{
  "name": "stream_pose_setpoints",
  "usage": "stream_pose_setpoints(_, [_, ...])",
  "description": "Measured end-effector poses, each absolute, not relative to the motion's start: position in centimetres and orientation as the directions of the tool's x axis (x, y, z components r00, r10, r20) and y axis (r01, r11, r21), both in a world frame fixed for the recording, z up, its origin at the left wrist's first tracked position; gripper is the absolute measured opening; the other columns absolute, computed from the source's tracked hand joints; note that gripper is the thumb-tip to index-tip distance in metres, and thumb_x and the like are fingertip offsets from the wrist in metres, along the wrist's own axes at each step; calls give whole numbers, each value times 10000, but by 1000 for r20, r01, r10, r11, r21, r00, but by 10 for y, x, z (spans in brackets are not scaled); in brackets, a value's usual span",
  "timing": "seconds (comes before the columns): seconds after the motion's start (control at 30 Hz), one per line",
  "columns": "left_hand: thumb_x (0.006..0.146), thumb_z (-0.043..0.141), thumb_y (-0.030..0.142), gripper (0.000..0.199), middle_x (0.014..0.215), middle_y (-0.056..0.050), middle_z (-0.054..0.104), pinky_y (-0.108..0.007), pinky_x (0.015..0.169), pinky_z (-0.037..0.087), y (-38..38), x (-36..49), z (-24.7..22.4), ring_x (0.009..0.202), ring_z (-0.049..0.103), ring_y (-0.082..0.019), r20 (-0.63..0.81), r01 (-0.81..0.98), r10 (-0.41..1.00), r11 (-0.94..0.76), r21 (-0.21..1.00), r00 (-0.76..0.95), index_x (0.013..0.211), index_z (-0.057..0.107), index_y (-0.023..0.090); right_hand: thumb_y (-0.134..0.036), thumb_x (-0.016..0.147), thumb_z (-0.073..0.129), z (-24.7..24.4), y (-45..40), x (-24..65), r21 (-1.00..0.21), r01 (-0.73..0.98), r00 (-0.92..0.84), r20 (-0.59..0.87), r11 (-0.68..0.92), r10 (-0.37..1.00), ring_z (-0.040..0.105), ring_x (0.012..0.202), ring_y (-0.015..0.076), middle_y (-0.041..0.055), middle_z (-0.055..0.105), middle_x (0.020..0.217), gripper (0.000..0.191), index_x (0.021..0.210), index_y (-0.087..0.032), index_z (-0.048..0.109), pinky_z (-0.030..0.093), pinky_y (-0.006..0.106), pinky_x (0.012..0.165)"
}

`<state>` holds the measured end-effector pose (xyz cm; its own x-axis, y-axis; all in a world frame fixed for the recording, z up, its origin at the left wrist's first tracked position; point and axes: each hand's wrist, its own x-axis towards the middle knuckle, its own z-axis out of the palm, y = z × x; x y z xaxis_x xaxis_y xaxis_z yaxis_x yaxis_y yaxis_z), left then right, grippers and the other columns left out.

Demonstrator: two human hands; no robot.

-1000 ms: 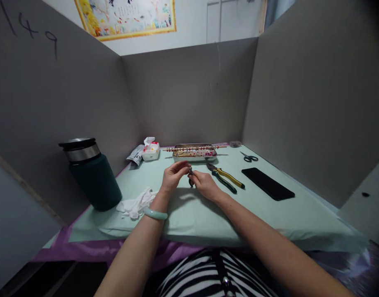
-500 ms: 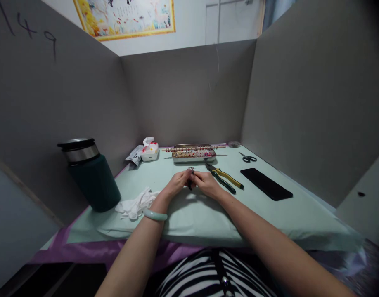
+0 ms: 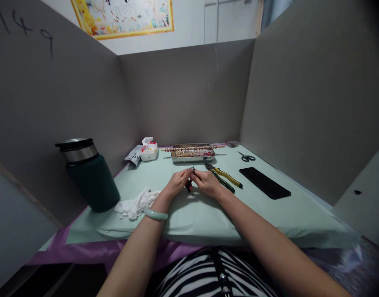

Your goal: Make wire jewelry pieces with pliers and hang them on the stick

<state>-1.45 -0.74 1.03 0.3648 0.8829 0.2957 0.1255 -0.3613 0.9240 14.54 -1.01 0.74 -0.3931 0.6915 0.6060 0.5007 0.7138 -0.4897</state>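
My left hand (image 3: 178, 182) and my right hand (image 3: 207, 182) meet over the middle of the table, fingers closed in a pinch. Between the fingertips is a small dark and silvery piece (image 3: 193, 168), mostly covered, so its kind cannot be told. A dark part (image 3: 188, 186) shows below, between the two hands. Large pliers (image 3: 226, 176) with yellow and green handles lie just right of my right hand. Beyond the hands stands a metal tray (image 3: 193, 159) holding small gold and red beads or trinkets, with a beaded stick (image 3: 167, 150) across its top.
On the right lie a black phone (image 3: 264, 182) and scissors (image 3: 247, 157). To the left stand a dark green flask (image 3: 93, 181), crumpled white gloves or cloth (image 3: 136, 205), a tissue pack (image 3: 149, 151) and a printed packet (image 3: 134, 155). Grey partitions (image 3: 186, 95) enclose the table.
The silvery tip between my fingertips now points more upright and sits slightly farther right. Both hands stay together in nearly the same place; the view has shifted slightly.
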Motion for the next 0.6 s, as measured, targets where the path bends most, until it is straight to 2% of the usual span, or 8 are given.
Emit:
stream_pose_setpoints(0.07, [784,470,607,537,559,-12,596,-243,474,424,-9,-14,13,453,544,-128,293,114,888,-352,929,354,937,629,118,-401,900,417,6,-9,146,-506,499,-384,599,703,703,486,529,133,27,609,601,352,714,-199,637,297,240,572])
stream_pose_setpoints(0.13, [769,529,564,536,724,-39,659,-249,527,461,-11,-14,17,538,586,-133,319,100,893,-366,925,317,1072,622,131,-405,901,411,5,-7,146,-528,486,-383,588,697,713,491,538,133,25,610,604,363,718,-194,644,299,239,569])
stream_pose_setpoints(0.2, [748,602,484,509,935,-62,681,-262,666,496,-14,-15,22,731,630,-155,382,80,883,-417,905,274,1142,611,161,-415,897,413,4,-4,146,-556,453,-388,581,697,716,501,559,133,24,613,620,368,733,-185,649,307,237,566])
stream_pose_setpoints(0.27, [734,640,408,451,1038,-66,674,-285,811,478,-17,-16,26,907,618,-184,430,52,866,-457,888,254,1121,636,176,-430,886,427,4,-3,146,-597,412,-388,569,689,725,494,562,129,21,601,613,372,732,-174,650,312,234,553])
stream_pose_setpoints(0.33, [722,655,365,383,1025,-69,685,-313,859,464,-18,-17,28,950,611,-206,429,24,867,-449,893,254,1052,674,173,-452,873,436,4,-3,144,-670,357,-396,523,651,755,459,526,117,7,556,552,392,713,-161,644,309,228,521])
stream_pose_setpoints(0.47, [688,677,334,288,925,-74,707,-327,811,483,-20,-17,28,868,630,-211,392,9,889,-405,914,236,909,712,153,-484,832,488,5,-6,141,-827,241,-491,347,507,799,380,435,90,-35,447,440,393,728,-139,643,285,216,455])
stream_pose_setpoints(0.53, [675,685,323,258,890,-69,712,-326,803,485,-20,-16,28,840,634,-206,393,4,895,-403,915,212,867,715,153,-474,812,519,5,-7,139,-842,235,-495,326,485,805,366,426,85,-45,430,432,368,738,-136,645,275,215,446])
stream_pose_setpoints(0.6, [661,694,308,238,872,-66,714,-329,802,485,-19,-16,28,822,637,-201,408,-10,895,-413,910,182,842,715,156,-454,808,527,3,-7,137,-810,258,-444,385,527,809,373,452,88,-40,440,458,349,716,-139,645,275,216,461])
